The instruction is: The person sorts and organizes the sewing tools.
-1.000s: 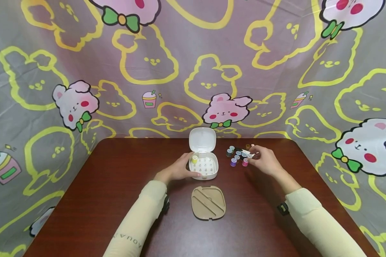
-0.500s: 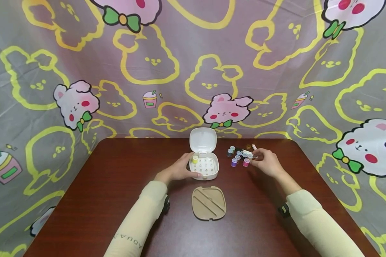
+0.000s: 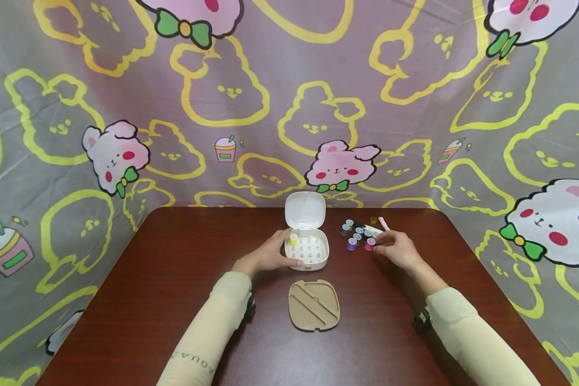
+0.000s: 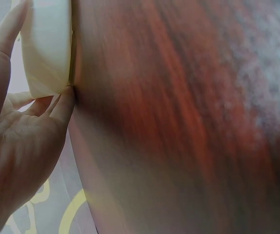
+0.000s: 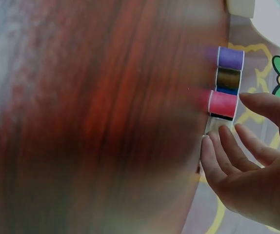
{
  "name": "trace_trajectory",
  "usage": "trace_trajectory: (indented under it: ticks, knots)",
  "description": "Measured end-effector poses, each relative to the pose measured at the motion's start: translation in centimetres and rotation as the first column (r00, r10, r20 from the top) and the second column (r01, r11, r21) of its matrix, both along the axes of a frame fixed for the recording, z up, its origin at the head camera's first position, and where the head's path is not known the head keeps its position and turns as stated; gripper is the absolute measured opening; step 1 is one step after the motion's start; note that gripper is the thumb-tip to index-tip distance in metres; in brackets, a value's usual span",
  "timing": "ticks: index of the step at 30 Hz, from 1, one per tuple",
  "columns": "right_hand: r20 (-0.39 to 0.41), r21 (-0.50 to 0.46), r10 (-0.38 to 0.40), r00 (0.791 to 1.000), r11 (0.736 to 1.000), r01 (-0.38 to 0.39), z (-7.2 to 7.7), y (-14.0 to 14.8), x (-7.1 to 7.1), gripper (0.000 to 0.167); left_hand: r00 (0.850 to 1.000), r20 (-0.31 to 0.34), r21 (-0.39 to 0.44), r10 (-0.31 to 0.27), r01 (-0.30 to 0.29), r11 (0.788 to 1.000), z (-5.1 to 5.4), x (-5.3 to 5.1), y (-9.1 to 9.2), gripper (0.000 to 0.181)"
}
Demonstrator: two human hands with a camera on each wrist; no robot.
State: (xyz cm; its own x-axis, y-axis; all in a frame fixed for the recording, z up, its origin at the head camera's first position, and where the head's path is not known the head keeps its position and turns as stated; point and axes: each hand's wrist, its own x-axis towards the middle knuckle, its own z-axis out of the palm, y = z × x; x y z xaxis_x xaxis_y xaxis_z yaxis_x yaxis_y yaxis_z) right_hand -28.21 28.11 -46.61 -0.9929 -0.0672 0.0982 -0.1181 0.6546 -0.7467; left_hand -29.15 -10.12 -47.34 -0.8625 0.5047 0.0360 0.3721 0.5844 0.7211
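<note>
A white lidded box (image 3: 320, 260) stands with its lid raised, rows of small pegs inside and a yellow thread spool (image 3: 293, 239) at its back left corner. My left hand (image 3: 272, 252) grips the box's left side, thumb along the front and fingers around the side; the left wrist view shows fingertips under the box edge (image 4: 47, 53). At the right, my right hand (image 3: 398, 249) hovers by the pink thread spool (image 5: 223, 103), thumb apart from the other fingers. Nothing is plainly held in it. A pale spool (image 5: 218, 126) lies partly hidden behind its fingertips.
Purple spool (image 3: 351, 244) and several darker spools stand grouped left of my right hand. Behind them lie a white-and-black slim item (image 3: 369, 228), a pinkish pen-like stick (image 3: 383, 223) and a brown ring-like piece (image 3: 373, 220). A tan grooved tray (image 3: 314, 305) lies in front of the box.
My right hand has shifted slightly toward me and lower, its fingers now beside the pink spool, uncovering more of the pinkish stick. The left hand and box stay put.
</note>
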Motion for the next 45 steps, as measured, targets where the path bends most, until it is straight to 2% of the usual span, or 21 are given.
trace_trajectory:
  ticks: [8,19,32,38,45]
  knots:
    - [0.048,-0.085,0.007,0.999,0.996,-0.003,-0.6,-0.7,0.0,0.038,0.999,0.035,-0.031,0.025,-0.023,0.999,-0.2,-0.1,0.1,0.107]
    - [-0.007,-0.047,0.018,1.000,0.999,-0.018,-1.3,-1.4,-0.7,0.036,1.000,0.022,-0.028,0.017,-0.017,0.999,-0.1,0.0,0.1,0.106]
    - [-0.027,-0.015,-0.001,1.000,1.000,0.001,-1.0,-2.3,-0.6,0.033,1.000,0.007,-0.014,0.008,-0.008,1.000,0.0,0.0,0.1,0.105]
    - [0.001,-0.064,0.003,1.000,0.998,-0.003,-0.9,-2.4,-0.5,0.027,1.000,0.011,-0.024,0.015,-0.015,1.000,0.1,0.0,0.1,0.105]
    - [0.026,-0.172,0.048,0.999,0.984,-0.043,-1.3,-2.1,-0.6,0.023,1.000,0.010,-0.007,0.009,-0.009,1.000,0.2,0.1,0.2,0.104]
